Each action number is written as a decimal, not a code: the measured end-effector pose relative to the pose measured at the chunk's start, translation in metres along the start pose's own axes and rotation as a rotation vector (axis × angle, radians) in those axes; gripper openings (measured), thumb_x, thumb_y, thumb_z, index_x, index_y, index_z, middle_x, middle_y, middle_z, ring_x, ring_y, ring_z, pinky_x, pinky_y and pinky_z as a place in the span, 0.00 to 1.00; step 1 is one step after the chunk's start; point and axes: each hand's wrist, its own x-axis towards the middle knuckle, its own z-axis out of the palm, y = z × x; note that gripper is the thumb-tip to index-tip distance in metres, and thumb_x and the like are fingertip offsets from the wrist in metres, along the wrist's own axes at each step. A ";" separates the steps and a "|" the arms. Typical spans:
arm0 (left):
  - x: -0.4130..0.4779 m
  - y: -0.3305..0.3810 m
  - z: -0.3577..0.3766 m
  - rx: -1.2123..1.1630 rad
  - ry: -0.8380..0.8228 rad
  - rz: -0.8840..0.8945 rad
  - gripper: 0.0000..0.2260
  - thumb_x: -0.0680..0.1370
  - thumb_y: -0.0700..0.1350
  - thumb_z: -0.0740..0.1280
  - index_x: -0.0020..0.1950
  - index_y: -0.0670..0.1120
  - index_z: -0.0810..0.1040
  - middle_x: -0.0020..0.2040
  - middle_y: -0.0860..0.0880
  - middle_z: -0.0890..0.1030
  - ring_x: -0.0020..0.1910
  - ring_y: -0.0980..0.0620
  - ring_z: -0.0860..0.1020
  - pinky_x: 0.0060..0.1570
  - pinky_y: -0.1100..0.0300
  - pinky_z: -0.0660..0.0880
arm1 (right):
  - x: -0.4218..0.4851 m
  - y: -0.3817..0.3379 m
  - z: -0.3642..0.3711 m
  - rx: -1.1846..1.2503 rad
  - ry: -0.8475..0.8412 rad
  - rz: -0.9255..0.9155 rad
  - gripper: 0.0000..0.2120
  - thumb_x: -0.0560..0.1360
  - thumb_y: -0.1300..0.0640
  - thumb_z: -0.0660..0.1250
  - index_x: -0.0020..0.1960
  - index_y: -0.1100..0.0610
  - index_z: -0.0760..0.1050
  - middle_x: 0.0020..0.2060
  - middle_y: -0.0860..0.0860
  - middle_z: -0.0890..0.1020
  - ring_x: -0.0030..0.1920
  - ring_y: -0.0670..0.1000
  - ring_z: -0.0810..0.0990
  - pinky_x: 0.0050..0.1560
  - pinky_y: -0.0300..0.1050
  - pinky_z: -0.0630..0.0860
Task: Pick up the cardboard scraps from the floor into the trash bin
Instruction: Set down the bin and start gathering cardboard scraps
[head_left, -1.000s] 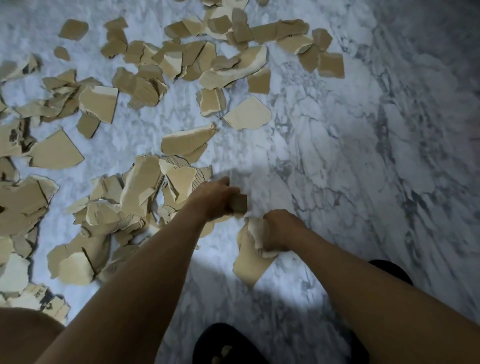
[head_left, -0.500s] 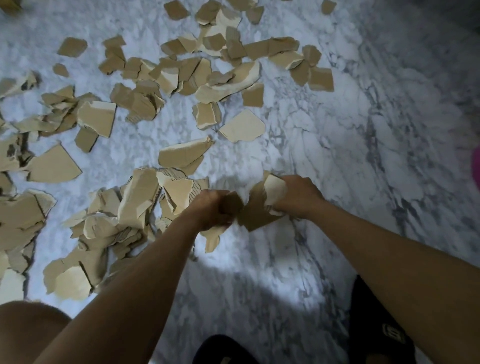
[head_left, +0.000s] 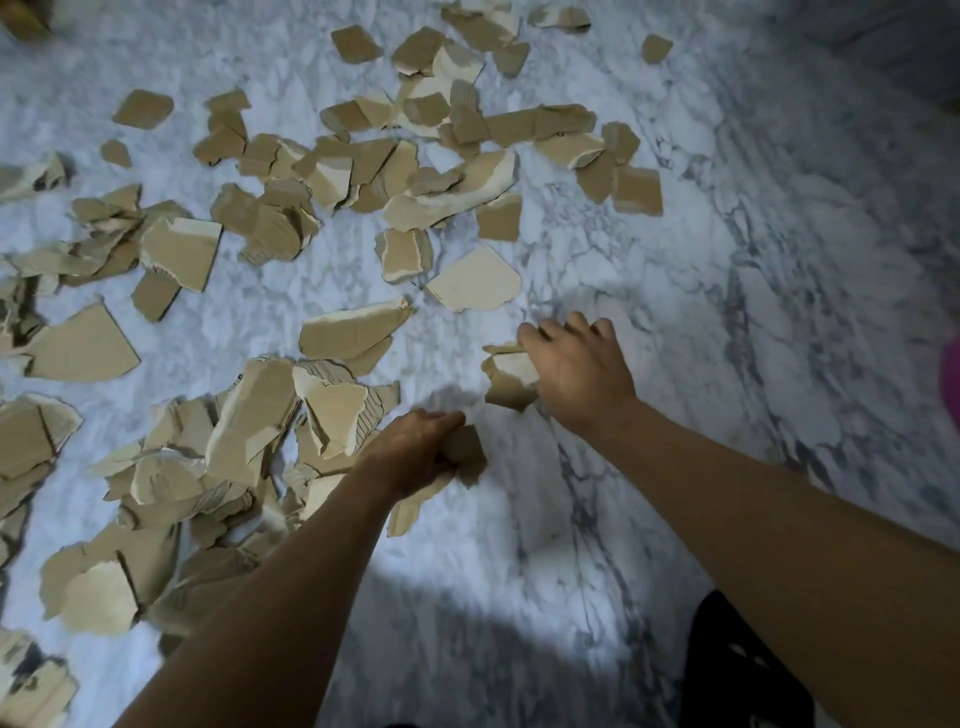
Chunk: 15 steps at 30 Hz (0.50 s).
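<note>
Head view. The marble floor (head_left: 701, 291) carries many loose cardboard scraps (head_left: 353, 332), spread over the upper and left parts of the frame, with a dense heap at centre left.

The left hand (head_left: 415, 452), at lower centre, is clenched round a brown scrap (head_left: 466, 453), and a paler strip (head_left: 408, 512) hangs below the fist.

The right hand (head_left: 579, 376), just right of centre, grasps a small bundle (head_left: 511, 376) of torn pieces against its thumb side. Its fingers (head_left: 584, 327) reach toward the upper frame.

Change: 1 second ago the right hand was low in the frame, clutching its pieces just below the left hand. 0.5 seconds ago the 2 hands met at centre, their loads touching. Now they stand apart, the right hand having moved up and to the right with its bundle, while the left hand has held its place beside the heap.

Meaning for the task: both hands are loaded, so the gathering step appears to be under way, but most scraps remain on the floor.

The trash bin is not identifiably in view. A pink object (head_left: 951, 384) cut off by the right edge cannot be identified. Dark footwear (head_left: 748, 670) shows at lower right.
</note>
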 end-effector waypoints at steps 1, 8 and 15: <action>0.001 0.000 -0.001 0.001 -0.017 -0.014 0.27 0.70 0.48 0.75 0.68 0.51 0.72 0.61 0.46 0.80 0.58 0.42 0.78 0.54 0.49 0.76 | 0.001 -0.005 0.002 0.009 0.003 -0.023 0.19 0.70 0.62 0.68 0.59 0.54 0.72 0.50 0.53 0.80 0.53 0.60 0.75 0.48 0.52 0.63; 0.008 0.006 -0.004 -0.016 -0.043 -0.003 0.18 0.73 0.47 0.73 0.63 0.56 0.79 0.56 0.52 0.80 0.56 0.47 0.79 0.53 0.56 0.75 | 0.017 -0.015 0.014 0.346 -0.119 0.086 0.18 0.68 0.60 0.72 0.56 0.51 0.75 0.43 0.53 0.82 0.46 0.60 0.80 0.39 0.47 0.71; -0.002 0.016 -0.001 0.015 0.081 -0.004 0.19 0.73 0.47 0.73 0.63 0.46 0.79 0.65 0.50 0.75 0.55 0.43 0.79 0.52 0.51 0.76 | 0.026 0.017 0.025 0.537 -0.224 0.292 0.29 0.70 0.53 0.74 0.69 0.47 0.70 0.52 0.55 0.80 0.51 0.60 0.80 0.42 0.44 0.71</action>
